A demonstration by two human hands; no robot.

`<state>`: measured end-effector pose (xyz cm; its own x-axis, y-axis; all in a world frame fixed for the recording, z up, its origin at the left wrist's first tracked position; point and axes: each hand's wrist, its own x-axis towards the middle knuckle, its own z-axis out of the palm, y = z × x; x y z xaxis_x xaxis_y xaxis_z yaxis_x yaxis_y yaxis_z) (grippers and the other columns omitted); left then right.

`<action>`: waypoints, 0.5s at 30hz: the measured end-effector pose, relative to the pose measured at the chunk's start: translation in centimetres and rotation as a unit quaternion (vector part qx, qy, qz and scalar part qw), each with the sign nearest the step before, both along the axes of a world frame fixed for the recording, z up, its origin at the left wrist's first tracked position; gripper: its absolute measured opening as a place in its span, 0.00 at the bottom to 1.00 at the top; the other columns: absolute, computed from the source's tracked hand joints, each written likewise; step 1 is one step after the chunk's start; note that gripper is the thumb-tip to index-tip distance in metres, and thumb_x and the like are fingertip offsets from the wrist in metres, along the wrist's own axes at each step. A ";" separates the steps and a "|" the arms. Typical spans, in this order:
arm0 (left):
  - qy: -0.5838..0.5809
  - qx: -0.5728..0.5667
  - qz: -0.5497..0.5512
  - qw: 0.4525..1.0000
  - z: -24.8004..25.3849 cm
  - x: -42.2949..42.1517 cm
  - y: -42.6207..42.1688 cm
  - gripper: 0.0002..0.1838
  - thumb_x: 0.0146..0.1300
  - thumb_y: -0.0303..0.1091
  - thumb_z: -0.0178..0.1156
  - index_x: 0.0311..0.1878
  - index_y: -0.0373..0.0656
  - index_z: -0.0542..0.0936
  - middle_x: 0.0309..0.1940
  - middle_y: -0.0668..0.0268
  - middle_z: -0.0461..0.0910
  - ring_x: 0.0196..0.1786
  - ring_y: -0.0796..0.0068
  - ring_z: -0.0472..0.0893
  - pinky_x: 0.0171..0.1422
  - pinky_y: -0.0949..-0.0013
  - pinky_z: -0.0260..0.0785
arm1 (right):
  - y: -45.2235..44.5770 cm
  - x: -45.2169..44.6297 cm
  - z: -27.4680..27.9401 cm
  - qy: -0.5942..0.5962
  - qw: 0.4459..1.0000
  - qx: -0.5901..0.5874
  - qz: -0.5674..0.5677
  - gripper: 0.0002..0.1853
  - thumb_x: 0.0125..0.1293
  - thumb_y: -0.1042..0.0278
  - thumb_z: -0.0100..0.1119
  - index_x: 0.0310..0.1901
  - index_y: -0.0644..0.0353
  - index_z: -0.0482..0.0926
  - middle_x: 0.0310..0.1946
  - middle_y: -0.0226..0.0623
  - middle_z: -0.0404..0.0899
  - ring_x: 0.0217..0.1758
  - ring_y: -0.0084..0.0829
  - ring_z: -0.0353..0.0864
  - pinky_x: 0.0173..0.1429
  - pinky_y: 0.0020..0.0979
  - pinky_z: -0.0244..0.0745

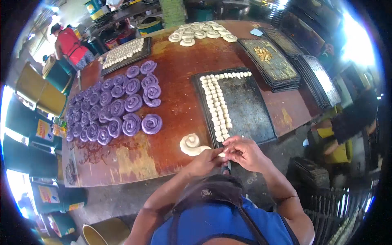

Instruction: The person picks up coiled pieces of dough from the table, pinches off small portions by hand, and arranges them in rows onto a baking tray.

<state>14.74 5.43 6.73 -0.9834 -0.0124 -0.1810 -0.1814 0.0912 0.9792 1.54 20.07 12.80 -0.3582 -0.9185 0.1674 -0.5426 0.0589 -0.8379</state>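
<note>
A white dough coil (191, 143) lies at the table's front edge, and its tail runs into my left hand (206, 161). The fingers of that hand are wrapped round the dough rope. Close on its right, my right hand (244, 153) pinches the rope's end with thumb and fingers. Just beyond my hands is a dark baking tray (249, 104). Rows of small white dough pieces (216, 102) fill its left side, and one more row runs along its far edge.
Many purple dough coils (131, 103) cover the table's left part. White coils (202, 32) lie at the far edge. A filled tray (126, 53) is at the back left, stacked trays (271, 61) at the right. A person in red (70, 45) stands far left; another person's arm (332, 146) is at right.
</note>
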 end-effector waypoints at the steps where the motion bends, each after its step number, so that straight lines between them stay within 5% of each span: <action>1: -0.050 0.053 -0.017 0.997 0.4 0.9 0.1 0.17 0.70 0.33 0.55 0.59 0.37 0.73 0.39 0.62 0.80 0.43 0.76 0.77 0.47 0.67 0.71 | 0.2 0.3 0.4 0.024 1.000 -0.005 0.017 0.07 0.61 0.71 0.63 0.39 0.63 0.82 0.31 0.41 0.84 0.34 0.31 0.86 0.37 0.30 0.78; 2: -0.049 0.063 -0.034 0.996 -0.7 1.1 0.4 0.17 0.70 0.33 0.55 0.59 0.37 0.73 0.39 0.62 0.80 0.43 0.76 0.77 0.47 0.67 0.71 | 0.6 0.6 0.7 0.046 0.998 -0.007 0.031 0.06 0.61 0.71 0.63 0.38 0.63 0.82 0.32 0.40 0.84 0.33 0.31 0.86 0.36 0.29 0.78; 4: 0.034 0.145 0.067 0.987 -3.7 1.3 1.5 0.20 0.72 0.36 0.49 0.64 0.38 0.68 0.44 0.61 0.77 0.48 0.73 0.75 0.48 0.65 0.70 | -0.3 2.2 0.0 0.028 0.987 0.020 -0.157 0.05 0.59 0.71 0.64 0.36 0.60 0.83 0.37 0.40 0.85 0.33 0.31 0.85 0.38 0.31 0.78; 5: -0.060 0.165 0.071 0.982 -1.2 0.3 1.2 0.23 0.74 0.40 0.45 0.67 0.39 0.62 0.50 0.58 0.75 0.55 0.67 0.74 0.54 0.60 0.71 | -1.4 3.1 -2.8 0.104 0.979 -0.012 -0.178 0.05 0.59 0.70 0.64 0.37 0.60 0.83 0.36 0.40 0.84 0.32 0.33 0.84 0.37 0.32 0.79; 6: 0.039 0.299 0.171 0.938 -2.8 -0.9 2.6 0.24 0.75 0.42 0.43 0.67 0.38 0.61 0.53 0.56 0.74 0.58 0.63 0.74 0.60 0.59 0.71 | -2.0 3.8 -4.9 0.180 0.964 -0.043 -0.193 0.06 0.59 0.70 0.65 0.37 0.59 0.83 0.36 0.40 0.84 0.31 0.35 0.84 0.36 0.33 0.79; 8: -0.006 0.332 0.160 0.930 -1.8 -1.5 2.1 0.24 0.75 0.42 0.42 0.66 0.35 0.62 0.56 0.53 0.73 0.61 0.61 0.73 0.65 0.60 0.70 | -1.7 4.1 -4.4 0.186 0.959 -0.072 -0.201 0.06 0.59 0.68 0.64 0.36 0.59 0.81 0.34 0.40 0.83 0.30 0.37 0.83 0.35 0.34 0.78; 10: -0.039 0.357 0.162 0.919 -1.3 -2.0 2.1 0.20 0.76 0.36 0.41 0.65 0.33 0.63 0.56 0.53 0.72 0.57 0.65 0.75 0.58 0.64 0.73 | -1.3 3.3 -3.5 0.185 0.958 -0.100 -0.196 0.06 0.60 0.67 0.64 0.35 0.60 0.80 0.32 0.40 0.82 0.30 0.40 0.83 0.33 0.35 0.78; 12: 0.034 0.044 0.049 0.997 -4.4 -2.2 1.9 0.15 0.72 0.27 0.42 0.57 0.32 0.70 0.47 0.56 0.77 0.47 0.69 0.78 0.46 0.67 0.74 | -1.2 1.5 -3.2 0.204 0.961 -0.029 -0.186 0.09 0.61 0.64 0.63 0.32 0.60 0.78 0.29 0.41 0.80 0.27 0.40 0.81 0.30 0.38 0.76; 13: 0.044 -0.187 -0.017 0.981 -1.4 -2.6 2.2 0.13 0.66 0.20 0.41 0.47 0.31 0.74 0.36 0.62 0.79 0.34 0.75 0.77 0.34 0.69 0.69 | -1.7 0.9 -4.3 0.220 0.961 -0.029 -0.167 0.11 0.62 0.62 0.63 0.30 0.61 0.77 0.26 0.42 0.79 0.24 0.39 0.80 0.28 0.38 0.74; 15: 0.085 -0.135 0.014 0.987 -1.6 -2.9 2.5 0.11 0.65 0.20 0.43 0.43 0.32 0.75 0.30 0.64 0.78 0.31 0.77 0.76 0.31 0.70 0.67 | -1.3 -0.5 -4.9 0.149 0.981 -0.019 -0.125 0.12 0.62 0.61 0.63 0.29 0.61 0.77 0.24 0.43 0.79 0.23 0.39 0.79 0.27 0.37 0.72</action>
<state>11.87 7.94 5.17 -0.9979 -0.0644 -0.0007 -0.0233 0.3502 0.9364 1.09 18.74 7.88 -0.5018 -0.7992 0.3310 -0.7362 0.1936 -0.6485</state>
